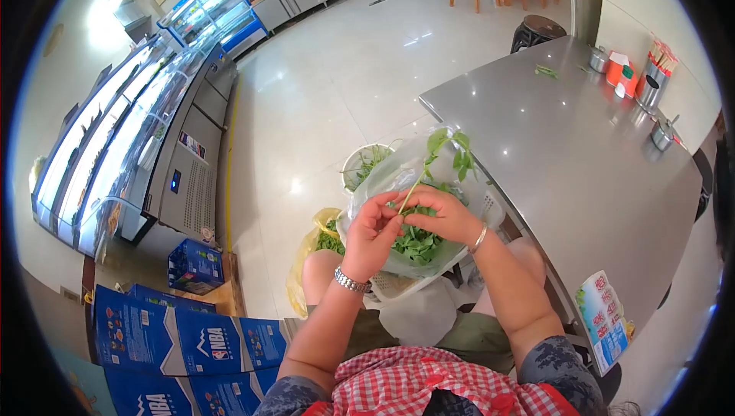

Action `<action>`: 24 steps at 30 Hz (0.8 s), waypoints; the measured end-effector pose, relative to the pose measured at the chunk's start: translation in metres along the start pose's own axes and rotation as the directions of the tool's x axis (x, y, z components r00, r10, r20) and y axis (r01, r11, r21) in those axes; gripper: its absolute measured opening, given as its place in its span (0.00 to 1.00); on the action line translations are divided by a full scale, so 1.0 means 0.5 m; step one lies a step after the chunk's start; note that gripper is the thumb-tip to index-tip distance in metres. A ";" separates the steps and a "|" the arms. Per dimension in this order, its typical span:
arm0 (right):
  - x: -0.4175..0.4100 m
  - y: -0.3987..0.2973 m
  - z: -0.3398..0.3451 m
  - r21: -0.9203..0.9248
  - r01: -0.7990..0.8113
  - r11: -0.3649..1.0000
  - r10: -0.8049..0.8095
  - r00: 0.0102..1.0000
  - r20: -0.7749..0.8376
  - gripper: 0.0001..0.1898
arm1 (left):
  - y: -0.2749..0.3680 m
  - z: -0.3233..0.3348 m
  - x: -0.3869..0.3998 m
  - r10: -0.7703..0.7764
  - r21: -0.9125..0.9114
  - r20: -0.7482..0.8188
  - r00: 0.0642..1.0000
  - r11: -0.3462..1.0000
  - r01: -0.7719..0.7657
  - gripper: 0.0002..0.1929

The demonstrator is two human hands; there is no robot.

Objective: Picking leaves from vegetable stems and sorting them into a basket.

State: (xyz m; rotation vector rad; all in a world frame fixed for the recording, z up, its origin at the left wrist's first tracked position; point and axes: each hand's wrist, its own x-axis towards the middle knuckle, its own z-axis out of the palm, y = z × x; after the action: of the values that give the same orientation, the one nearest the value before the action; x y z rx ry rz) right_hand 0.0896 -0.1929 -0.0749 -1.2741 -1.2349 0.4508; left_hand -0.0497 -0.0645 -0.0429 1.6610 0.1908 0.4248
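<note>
Both hands meet over a white plastic basket (pixel 396 288) at my knees. My left hand (pixel 372 235) pinches the lower end of a leafy green stem (pixel 418 180). The fingertips of my right hand (pixel 439 215) grip the same stem close by. Its leaves rise above the hands and droop to the right. Beneath them, a clear plastic bag (pixel 376 177) lines the basket and holds loose green leaves (pixel 419 243). The fingers partly hide the stem's lower end.
Beyond the basket stands a white bucket (pixel 346 170) with green stems. A yellow plastic bag (pixel 298 266) of greens lies by my left knee. A steel table (pixel 551 146) flanks my right side; blue cartons (pixel 201 341) are stacked left. A glass display counter (pixel 189 146) runs along the left.
</note>
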 end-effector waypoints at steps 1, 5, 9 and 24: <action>-0.001 0.004 -0.008 -0.096 0.011 0.995 -0.009 1.000 0.029 0.12 | -0.008 -0.001 0.003 -0.003 0.035 -0.019 1.000 0.999 0.003 0.20; 0.005 -0.007 -0.017 -0.518 0.149 0.842 -0.123 0.989 0.084 0.06 | -0.023 -0.002 0.010 -0.024 0.096 -0.071 0.997 0.995 0.030 0.18; 0.006 0.010 0.002 -0.616 0.204 0.761 -0.254 0.967 0.007 0.06 | -0.033 0.000 0.005 0.018 0.104 -0.107 0.994 0.995 -0.006 0.17; 0.012 0.036 0.005 0.229 -0.241 0.943 0.312 0.880 -0.358 0.15 | -0.027 0.002 -0.027 0.484 0.834 -0.045 0.874 0.499 -0.234 0.16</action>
State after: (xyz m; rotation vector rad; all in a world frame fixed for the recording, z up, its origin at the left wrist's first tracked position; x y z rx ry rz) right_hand 0.0960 -0.1813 -0.0886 -1.3143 -0.6612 0.4736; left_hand -0.0600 -0.0684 -0.0584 2.5882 0.2634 1.0181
